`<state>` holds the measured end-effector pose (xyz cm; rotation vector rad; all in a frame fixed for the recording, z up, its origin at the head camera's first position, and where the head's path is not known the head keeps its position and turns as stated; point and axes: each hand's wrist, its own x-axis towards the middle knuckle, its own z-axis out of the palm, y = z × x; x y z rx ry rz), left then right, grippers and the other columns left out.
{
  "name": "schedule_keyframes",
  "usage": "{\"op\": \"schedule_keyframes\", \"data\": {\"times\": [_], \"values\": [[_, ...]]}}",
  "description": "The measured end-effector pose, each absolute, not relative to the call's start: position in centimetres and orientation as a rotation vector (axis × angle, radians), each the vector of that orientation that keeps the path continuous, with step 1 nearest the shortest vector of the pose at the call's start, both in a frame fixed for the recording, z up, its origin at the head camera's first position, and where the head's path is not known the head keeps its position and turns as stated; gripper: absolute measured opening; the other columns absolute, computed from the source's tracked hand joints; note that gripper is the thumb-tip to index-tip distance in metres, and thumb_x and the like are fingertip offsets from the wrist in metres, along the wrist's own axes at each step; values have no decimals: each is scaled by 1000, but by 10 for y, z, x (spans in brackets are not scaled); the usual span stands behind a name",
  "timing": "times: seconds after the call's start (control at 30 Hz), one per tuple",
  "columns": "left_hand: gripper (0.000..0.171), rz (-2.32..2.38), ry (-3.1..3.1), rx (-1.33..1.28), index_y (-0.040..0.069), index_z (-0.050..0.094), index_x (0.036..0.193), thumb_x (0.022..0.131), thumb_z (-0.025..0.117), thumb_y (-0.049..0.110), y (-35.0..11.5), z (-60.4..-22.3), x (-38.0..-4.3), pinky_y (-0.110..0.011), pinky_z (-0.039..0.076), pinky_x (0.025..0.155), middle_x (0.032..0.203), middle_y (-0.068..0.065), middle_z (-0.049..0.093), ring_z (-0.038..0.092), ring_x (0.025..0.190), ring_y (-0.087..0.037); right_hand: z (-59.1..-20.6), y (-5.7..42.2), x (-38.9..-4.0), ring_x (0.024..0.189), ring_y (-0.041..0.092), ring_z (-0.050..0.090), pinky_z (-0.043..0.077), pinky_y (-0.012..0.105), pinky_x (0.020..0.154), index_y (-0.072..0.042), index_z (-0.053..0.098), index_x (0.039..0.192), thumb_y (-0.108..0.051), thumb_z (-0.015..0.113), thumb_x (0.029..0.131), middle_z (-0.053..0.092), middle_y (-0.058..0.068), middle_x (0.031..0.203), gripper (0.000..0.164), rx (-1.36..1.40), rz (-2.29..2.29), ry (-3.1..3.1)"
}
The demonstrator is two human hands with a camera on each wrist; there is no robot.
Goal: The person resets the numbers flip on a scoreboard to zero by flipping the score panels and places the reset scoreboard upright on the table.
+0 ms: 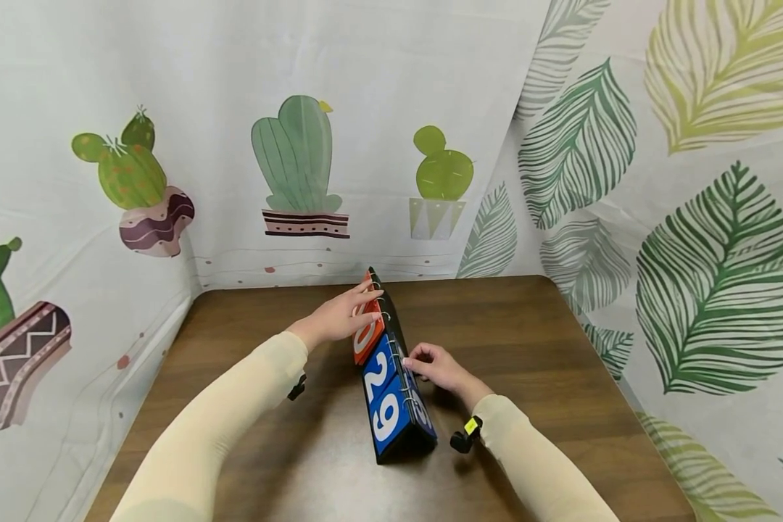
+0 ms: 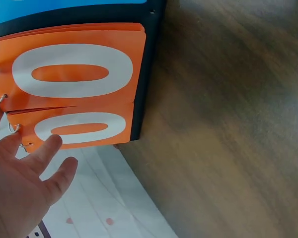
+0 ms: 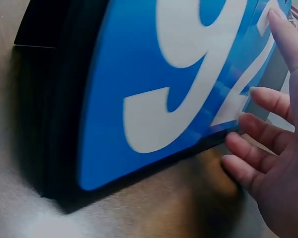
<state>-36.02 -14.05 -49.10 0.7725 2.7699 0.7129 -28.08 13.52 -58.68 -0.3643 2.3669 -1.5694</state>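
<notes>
A flip scoreboard (image 1: 388, 384) is standing like a little tent in the middle of the brown wooden table (image 1: 509, 319), and it is running lengthwise between the two hands. The left hand (image 1: 339, 313) is resting over the top edge by the orange cards (image 2: 72, 69), with its fingers mostly straight and spread apart. It is getting in the way of one white zero in the head view, but the left wrist view is showing two zeros. The right hand (image 1: 440, 366) is touching the other side near the top, by the blue cards (image 3: 139, 59). Its thumb is lying on a card, and its other fingers are bending a little, sitting apart from the thumb. Metal rings (image 1: 409, 399) are holding the cards along the top. Cream sleeves (image 1: 235, 406) are covering both arms, and a small black gadget with a yellow sticker (image 1: 466, 435) is sitting at the right wrist. Behind the table, a white cactus cloth (image 1: 378, 43) is hanging, and a leafy cloth (image 1: 737, 283) is hanging on the right.
</notes>
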Motion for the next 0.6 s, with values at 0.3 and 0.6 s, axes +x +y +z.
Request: {"op": "schedule_keyframes", "data": {"times": [0.3, 0.6], "values": [[66, 797, 2743, 771, 38, 39, 159, 99, 54, 63, -142, -494, -361, -64, 34, 120, 175, 5, 15, 26, 159, -35, -598, 135, -278, 86, 17, 56, 46, 31, 79, 0, 70, 102, -25, 67, 101, 69, 22, 99, 25, -395, -1584, 2366], [66, 792, 2721, 741, 42, 38, 158, 98, 55, 64, -142, -491, -363, -63, 33, 121, 174, 8, 14, 24, 160, -33, -600, 132, -277, 114, 26, 62, 52, 42, 101, -12, 55, 142, -31, 67, 100, 63, 15, 136, 48, -353, -1615, 2380]]}}
